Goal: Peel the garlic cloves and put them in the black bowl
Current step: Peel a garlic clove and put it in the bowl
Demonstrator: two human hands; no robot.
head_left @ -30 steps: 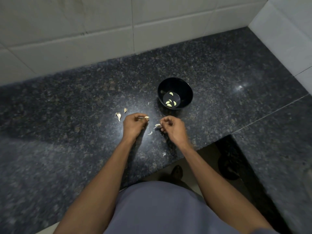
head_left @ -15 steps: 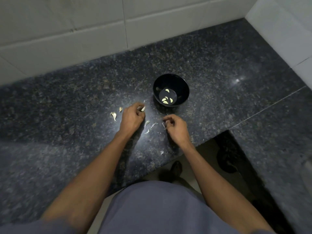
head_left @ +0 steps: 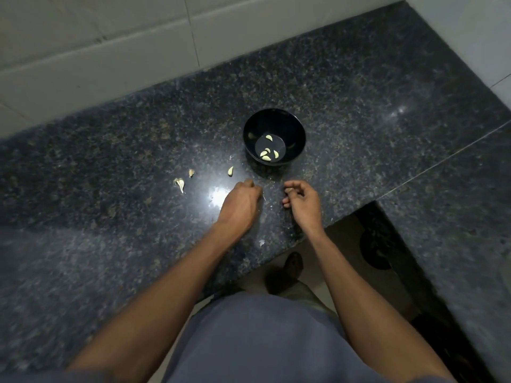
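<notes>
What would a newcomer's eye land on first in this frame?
The black bowl mid-counter, pale peeled cloves lying inside. Just before it, the left hand and right hand hover over the dark granite counter. A loose clove and skin scraps lie left of the bowl.

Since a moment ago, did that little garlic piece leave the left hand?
Yes. The garlic clove now lies on the counter just left of the black bowl, apart from the left hand.
</notes>
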